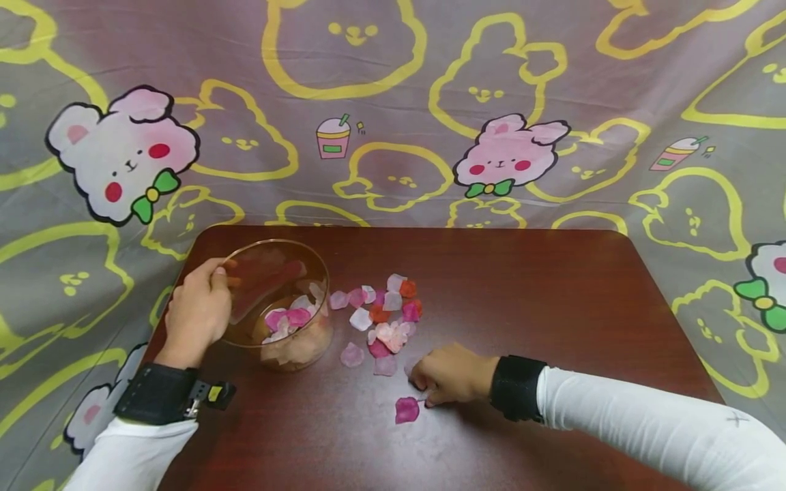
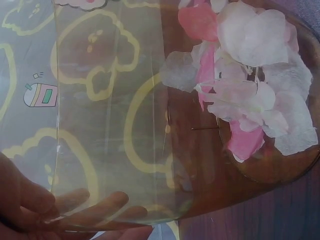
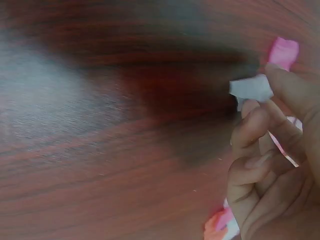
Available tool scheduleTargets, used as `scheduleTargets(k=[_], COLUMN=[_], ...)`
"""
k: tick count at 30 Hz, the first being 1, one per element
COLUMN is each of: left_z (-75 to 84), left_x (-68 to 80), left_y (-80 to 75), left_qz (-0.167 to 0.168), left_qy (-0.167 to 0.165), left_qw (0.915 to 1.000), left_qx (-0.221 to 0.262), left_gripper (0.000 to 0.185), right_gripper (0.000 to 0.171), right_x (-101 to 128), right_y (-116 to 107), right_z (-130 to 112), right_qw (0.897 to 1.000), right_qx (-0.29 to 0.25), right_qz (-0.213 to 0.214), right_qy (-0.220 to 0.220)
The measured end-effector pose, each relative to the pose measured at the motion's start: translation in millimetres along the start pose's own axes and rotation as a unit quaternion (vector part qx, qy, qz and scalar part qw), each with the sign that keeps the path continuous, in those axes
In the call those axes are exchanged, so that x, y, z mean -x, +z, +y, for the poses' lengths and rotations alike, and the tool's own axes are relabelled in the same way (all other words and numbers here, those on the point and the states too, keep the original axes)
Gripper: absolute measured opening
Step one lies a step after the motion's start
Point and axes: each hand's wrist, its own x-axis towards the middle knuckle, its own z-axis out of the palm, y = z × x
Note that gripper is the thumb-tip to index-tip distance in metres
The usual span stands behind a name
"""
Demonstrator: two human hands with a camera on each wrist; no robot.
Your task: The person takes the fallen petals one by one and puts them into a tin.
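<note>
At lower centre your right hand (image 1: 451, 375) is pinching a pale petal (image 3: 251, 88) off the counter (image 1: 552, 307), so keep gripping the tilted bowl (image 1: 276, 303) with your left hand (image 1: 196, 310).

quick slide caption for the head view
Left hand tilts a clear bowl of petals while the right hand pinches a pale petal on the table.

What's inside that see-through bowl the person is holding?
The clear bowl, tilted by the left hand, holds loose petals: pink, pale pink and whitish, heaped at its bottom. Whatever lies beneath the heap is covered. More petals lie outside on the table.
</note>
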Motion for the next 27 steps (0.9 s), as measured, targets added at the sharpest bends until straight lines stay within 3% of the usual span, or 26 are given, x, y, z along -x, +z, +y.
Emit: scheduleTargets(k=[15,27], left_z=[0.9,0.0], left_x=[-1.4,1.1], left_y=[-1.2,-1.2], left_qz=[0.002,-0.005], left_qy=[0.001,-0.001], left_qw=[1.0,1.0], left_qx=[0.0,0.001], left_gripper=[0.048,0.049], right_gripper=[0.005,0.006], right_x=[0.4,-12.6], right_y=[5.5,-37.9], right_z=[5.0,-19.0], right_qw=[0.999,0.993], right_qx=[0.011,-0.053], right_qz=[0.03,0.102], right_qy=[0.007,-0.036])
